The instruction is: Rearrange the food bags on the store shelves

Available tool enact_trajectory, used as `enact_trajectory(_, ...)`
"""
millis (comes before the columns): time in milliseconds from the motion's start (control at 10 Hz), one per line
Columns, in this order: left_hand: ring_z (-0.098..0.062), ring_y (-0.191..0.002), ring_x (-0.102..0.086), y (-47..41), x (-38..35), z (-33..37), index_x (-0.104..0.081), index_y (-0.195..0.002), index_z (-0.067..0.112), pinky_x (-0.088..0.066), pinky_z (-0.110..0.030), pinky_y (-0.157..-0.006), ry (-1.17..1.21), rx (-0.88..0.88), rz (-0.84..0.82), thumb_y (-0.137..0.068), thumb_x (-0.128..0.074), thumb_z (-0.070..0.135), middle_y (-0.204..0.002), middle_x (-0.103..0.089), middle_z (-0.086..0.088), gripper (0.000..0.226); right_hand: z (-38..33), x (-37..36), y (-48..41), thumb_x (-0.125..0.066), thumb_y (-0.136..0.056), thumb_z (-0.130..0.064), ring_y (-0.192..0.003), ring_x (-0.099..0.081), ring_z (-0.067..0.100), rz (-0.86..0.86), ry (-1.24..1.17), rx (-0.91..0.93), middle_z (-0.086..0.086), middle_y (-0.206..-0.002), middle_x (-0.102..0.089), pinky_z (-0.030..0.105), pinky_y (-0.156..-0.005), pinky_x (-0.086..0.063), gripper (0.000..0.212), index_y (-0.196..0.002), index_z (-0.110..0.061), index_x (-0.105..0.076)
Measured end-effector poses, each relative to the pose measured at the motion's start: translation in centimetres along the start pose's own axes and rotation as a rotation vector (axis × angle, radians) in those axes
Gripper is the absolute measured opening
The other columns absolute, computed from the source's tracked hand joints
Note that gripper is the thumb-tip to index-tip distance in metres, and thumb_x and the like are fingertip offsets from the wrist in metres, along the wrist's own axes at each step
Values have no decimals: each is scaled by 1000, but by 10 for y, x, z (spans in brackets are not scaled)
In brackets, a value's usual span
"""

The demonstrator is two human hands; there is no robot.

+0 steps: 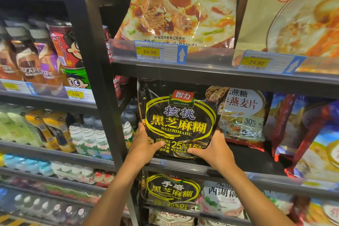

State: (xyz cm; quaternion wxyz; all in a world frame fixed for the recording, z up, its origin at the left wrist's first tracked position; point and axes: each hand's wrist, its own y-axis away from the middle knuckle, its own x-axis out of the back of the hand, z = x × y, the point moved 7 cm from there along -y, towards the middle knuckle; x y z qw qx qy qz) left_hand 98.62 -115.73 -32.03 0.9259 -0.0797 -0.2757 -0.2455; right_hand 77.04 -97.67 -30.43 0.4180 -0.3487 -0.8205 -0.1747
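Observation:
A black sesame paste bag (178, 115) with yellow lettering stands upright at the left end of the middle shelf (201, 168). My left hand (144, 147) grips its lower left edge, thumb across the front. My right hand (215, 149) grips its lower right corner, thumb on the front too. Beside it on the right stands an oatmeal bag (244, 117), partly behind the black bag. A blue and red bag (310, 134) leans at the far right of the same shelf.
Two large soup bags (179, 9) (297, 14) fill the shelf above, over price tags (156, 52). A second black sesame bag (170, 191) and a white bag (220, 198) sit one shelf below. A black upright (99, 79) separates drink bottles (55, 130) at left.

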Motion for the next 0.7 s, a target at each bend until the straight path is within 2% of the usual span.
enact_trajectory(200,-27,-153,-36,9,3,-2,-11,-163,29,-37,-56,-121,-32,-3,17,-76,-84,54,-169,-33,0,117,-1,3,4,-79,-48,-83,-119,-58,19,-23,12,42,-12,-111,-48,52,-86,-57,96,-121,-32,-42)
enact_trajectory(300,-28,-154,-32,23,2,0,-8,-166,19,-34,-52,-123,-88,-15,55,-84,-80,51,-170,-28,-5,114,5,8,10,-73,-55,-84,-123,-56,18,-68,-14,83,-11,-117,-48,52,-92,-55,90,-129,-39,-44)
enact_trajectory(400,-29,-156,-28,33,0,4,-5,-166,14,-30,-49,-126,-120,-22,90,-87,-79,47,-172,-23,-8,113,10,14,16,-65,-59,-88,-125,-56,19,-93,22,111,-9,-124,-52,51,-96,-54,91,-133,-38,-48)
enact_trajectory(500,-28,-160,-18,58,-4,14,-2,-166,9,-22,-45,-128,-149,-63,157,-87,-82,37,-174,-15,-11,116,27,33,33,-60,-72,-84,-135,-50,23,-101,82,135,-3,-141,-52,49,-106,-49,90,-145,-31,-51)
enact_trajectory(600,-27,-162,-9,80,-13,25,2,-166,11,-17,-45,-130,-202,-104,181,-87,-82,38,-175,-8,-11,118,44,53,46,-61,-81,-76,-138,-45,25,-81,110,151,-2,-146,-50,47,-110,-46,80,-146,-30,-52)
enact_trajectory(700,-29,-162,4,112,-30,45,7,-166,16,-12,-44,-130,-378,-170,237,-90,-74,53,-176,5,-9,117,73,84,68,-61,-84,-72,-139,-44,24,-22,159,153,-3,-149,-48,44,-111,-45,76,-147,-31,-51)
